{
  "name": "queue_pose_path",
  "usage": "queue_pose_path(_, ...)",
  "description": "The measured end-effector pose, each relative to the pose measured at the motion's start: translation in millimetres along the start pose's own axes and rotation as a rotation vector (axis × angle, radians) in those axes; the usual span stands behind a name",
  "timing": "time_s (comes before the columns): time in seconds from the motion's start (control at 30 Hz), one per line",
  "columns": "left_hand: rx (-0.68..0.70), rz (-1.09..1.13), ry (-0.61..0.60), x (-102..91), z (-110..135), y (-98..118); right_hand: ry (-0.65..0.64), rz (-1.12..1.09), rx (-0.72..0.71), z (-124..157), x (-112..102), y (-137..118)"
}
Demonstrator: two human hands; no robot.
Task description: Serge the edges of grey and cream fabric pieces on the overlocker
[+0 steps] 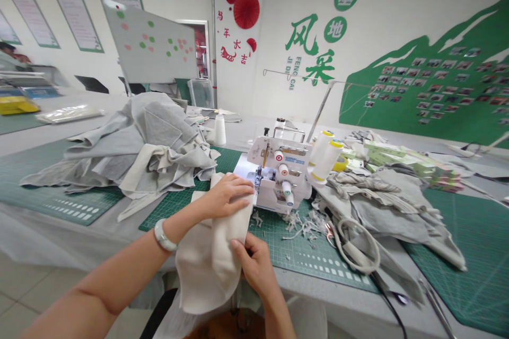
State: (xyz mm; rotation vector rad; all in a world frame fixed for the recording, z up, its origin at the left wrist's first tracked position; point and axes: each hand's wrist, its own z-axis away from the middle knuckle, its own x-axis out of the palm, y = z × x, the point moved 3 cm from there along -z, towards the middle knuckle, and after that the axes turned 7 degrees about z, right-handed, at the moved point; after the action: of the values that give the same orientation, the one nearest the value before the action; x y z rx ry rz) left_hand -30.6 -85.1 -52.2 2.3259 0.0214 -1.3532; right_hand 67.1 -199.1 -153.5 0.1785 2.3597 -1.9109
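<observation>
A cream piece of cloth (210,259) runs from my lap up to a white overlock sewing machine (280,175). My left hand (226,195) lies on top of the cloth next to the machine's needle area, fingers curled down and pressing it flat. A white bracelet sits on that wrist. My right hand (256,265) pinches the cloth's right edge lower down, near the table's front edge. Two white thread cones (326,156) with yellow caps stand to the right of the machine.
A heap of grey cloth pieces (135,148) lies left of the machine on a green cutting mat (302,254). More grey pieces (389,206) and thread scraps (302,222) lie to the right. A whiteboard (151,45) stands behind.
</observation>
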Motion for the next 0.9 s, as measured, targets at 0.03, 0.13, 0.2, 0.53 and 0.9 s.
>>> queue_pose_path(0.03,-0.004,-0.016,-0.003,1.1,0,0,0.002,-0.008,0.007,0,0,0)
queue_pose_path(0.13,-0.017,-0.067,-0.011,4.0,1,-1,0.014,-0.022,0.032,0,0,3)
queue_pose_path(0.2,-0.015,-0.079,-0.013,4.6,1,-3,0.015,-0.017,0.038,0,0,5)
queue_pose_path(0.53,-0.037,-0.002,-0.023,-2.1,-2,-10,-0.017,0.080,0.021,-1,1,1)
queue_pose_path(0.9,-0.093,0.262,0.071,-9.1,-9,-25,-0.010,0.069,0.036,-2,1,3)
